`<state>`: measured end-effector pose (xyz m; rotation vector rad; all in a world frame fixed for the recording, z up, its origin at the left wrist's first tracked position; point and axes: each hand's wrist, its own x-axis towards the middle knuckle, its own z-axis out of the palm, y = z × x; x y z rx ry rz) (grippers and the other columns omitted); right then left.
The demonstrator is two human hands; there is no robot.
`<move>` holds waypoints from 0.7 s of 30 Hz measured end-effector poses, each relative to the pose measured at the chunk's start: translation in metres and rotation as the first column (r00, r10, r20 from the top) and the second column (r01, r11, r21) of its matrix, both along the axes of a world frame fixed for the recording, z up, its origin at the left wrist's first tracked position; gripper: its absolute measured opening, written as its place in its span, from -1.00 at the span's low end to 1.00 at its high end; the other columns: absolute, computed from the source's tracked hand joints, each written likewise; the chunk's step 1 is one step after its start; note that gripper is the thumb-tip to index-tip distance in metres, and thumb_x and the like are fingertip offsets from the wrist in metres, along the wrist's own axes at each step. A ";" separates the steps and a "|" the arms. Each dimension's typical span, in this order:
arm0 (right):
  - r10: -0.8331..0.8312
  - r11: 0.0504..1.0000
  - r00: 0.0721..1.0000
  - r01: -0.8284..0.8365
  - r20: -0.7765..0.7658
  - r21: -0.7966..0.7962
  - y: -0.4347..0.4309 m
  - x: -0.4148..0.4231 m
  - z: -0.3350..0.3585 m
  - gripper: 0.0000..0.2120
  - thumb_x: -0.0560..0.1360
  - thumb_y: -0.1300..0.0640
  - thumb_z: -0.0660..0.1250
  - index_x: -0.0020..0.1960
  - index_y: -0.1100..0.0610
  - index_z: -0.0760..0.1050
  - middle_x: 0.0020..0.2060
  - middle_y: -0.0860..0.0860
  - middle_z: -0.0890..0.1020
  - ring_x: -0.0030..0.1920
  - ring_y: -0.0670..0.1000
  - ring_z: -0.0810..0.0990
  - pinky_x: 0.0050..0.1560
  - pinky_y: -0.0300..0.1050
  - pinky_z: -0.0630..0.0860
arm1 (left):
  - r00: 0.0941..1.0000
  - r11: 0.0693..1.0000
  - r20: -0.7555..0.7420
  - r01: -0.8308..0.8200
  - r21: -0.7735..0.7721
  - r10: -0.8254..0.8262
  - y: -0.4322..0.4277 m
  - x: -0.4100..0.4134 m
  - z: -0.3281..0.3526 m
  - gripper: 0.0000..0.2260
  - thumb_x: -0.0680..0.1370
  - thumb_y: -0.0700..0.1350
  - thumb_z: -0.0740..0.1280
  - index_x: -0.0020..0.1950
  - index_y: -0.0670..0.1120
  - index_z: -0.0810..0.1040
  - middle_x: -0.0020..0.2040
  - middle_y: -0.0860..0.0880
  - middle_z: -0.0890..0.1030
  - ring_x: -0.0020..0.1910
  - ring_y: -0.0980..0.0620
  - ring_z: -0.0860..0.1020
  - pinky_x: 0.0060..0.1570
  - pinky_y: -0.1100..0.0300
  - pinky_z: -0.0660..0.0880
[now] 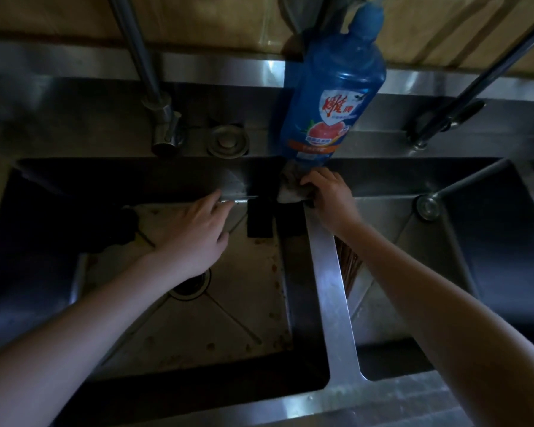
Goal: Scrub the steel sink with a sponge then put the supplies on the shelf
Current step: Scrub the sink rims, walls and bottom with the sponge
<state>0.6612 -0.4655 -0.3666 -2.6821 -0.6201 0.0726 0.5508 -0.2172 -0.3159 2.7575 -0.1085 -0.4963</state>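
Here, seen from above, a double-basin steel sink point(330, 291) fills the dim view. The right hand point(330, 195) reaches to the far end of the divider between the basins. Its grip is clamped, fingers curled, on a pale, crumpled pad that is probably the sponge point(290, 191), though in this light it could pass for a rag. The sponge sits on the top of the divider at the back corner, just below the base of a blue dish-detergent bottle point(330, 97). The bottle stands upright on the sink's back ledge, with a red and white label facing the camera.

The left hand point(195, 232) is stretched over the left basin, palm down. Its grip is apart, fingers straight and holding nothing, the fingertips close to the basin's back wall. Below the wrist lies the round drain point(190, 286), partly hidden by the forearm. The left basin floor point(198, 328) is stained and dotted with reddish specks. A black rectangular piece point(259, 218) lies against the back wall beside the divider.

A steel faucet point(154, 97) rises behind the left basin and a darker faucet point(463, 100) behind the right. A brown bundle point(347, 266) rests in the right basin, against the divider.
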 end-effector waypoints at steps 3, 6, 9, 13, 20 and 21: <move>0.033 0.999 0.999 -0.032 -0.027 0.044 -0.010 -0.034 0.000 -0.69 0.37 0.15 0.13 0.04 0.14 0.53 0.15 0.12 0.55 0.08 0.25 0.51 0.04 0.07 0.52 | 1.000 1.000 0.011 0.016 -0.005 -0.016 -0.004 -0.001 0.002 -0.51 0.60 -0.04 0.17 0.50 -0.02 0.11 0.54 -0.03 0.02 0.50 -0.05 0.06 0.42 0.02 0.11; 0.041 0.998 0.999 -0.039 -0.029 0.058 -0.022 -0.077 0.002 -0.63 0.33 0.15 0.07 0.02 0.12 0.54 0.20 0.07 0.54 0.14 0.20 0.50 0.11 -0.01 0.49 | 1.000 1.000 0.014 0.012 0.000 -0.012 -0.005 -0.002 0.005 -0.51 0.60 -0.03 0.17 0.50 0.00 0.10 0.54 -0.02 0.02 0.50 -0.05 0.06 0.42 0.01 0.14; 0.023 0.997 1.000 -0.023 -0.002 0.078 -0.028 -0.120 0.005 -0.71 0.36 0.16 0.14 -0.02 0.12 0.56 0.16 0.05 0.55 0.12 0.16 0.51 0.09 -0.08 0.51 | 1.000 1.000 -0.012 0.010 0.009 -0.010 -0.004 -0.003 0.007 -0.51 0.61 -0.03 0.16 0.51 0.01 0.09 0.54 -0.01 0.00 0.51 -0.05 0.05 0.41 0.00 0.16; -0.101 0.995 0.994 0.100 0.037 0.022 -0.025 -0.161 0.005 -0.76 0.39 -0.04 0.35 -0.04 0.08 0.46 -0.03 0.02 0.57 0.01 0.07 0.51 -0.04 -0.13 0.50 | 1.000 1.000 -0.007 0.006 0.001 -0.006 -0.004 -0.006 0.009 -0.52 0.60 -0.04 0.18 0.50 0.00 0.12 0.54 -0.03 0.03 0.50 -0.06 0.08 0.40 -0.02 0.18; 0.040 0.991 0.992 -0.024 0.124 -0.130 -0.017 -0.158 -0.016 -0.54 0.34 0.14 0.44 0.21 0.05 0.43 0.17 0.11 0.51 0.24 0.17 0.39 0.22 0.20 0.42 | 1.000 1.000 0.006 -0.013 0.009 0.013 -0.003 -0.011 0.012 -0.52 0.60 -0.04 0.18 0.49 0.01 0.14 0.54 -0.03 0.02 0.50 -0.08 0.09 0.39 -0.03 0.19; 0.057 0.992 0.990 -0.042 0.126 -0.121 -0.014 -0.148 -0.017 -0.53 0.32 0.18 0.46 0.19 0.06 0.45 0.15 0.12 0.51 0.23 0.17 0.38 0.22 0.22 0.42 | 1.000 1.000 0.007 -0.015 0.009 0.015 -0.002 -0.011 0.012 -0.53 0.59 -0.04 0.19 0.49 0.01 0.15 0.54 -0.04 0.03 0.50 -0.08 0.09 0.39 -0.04 0.20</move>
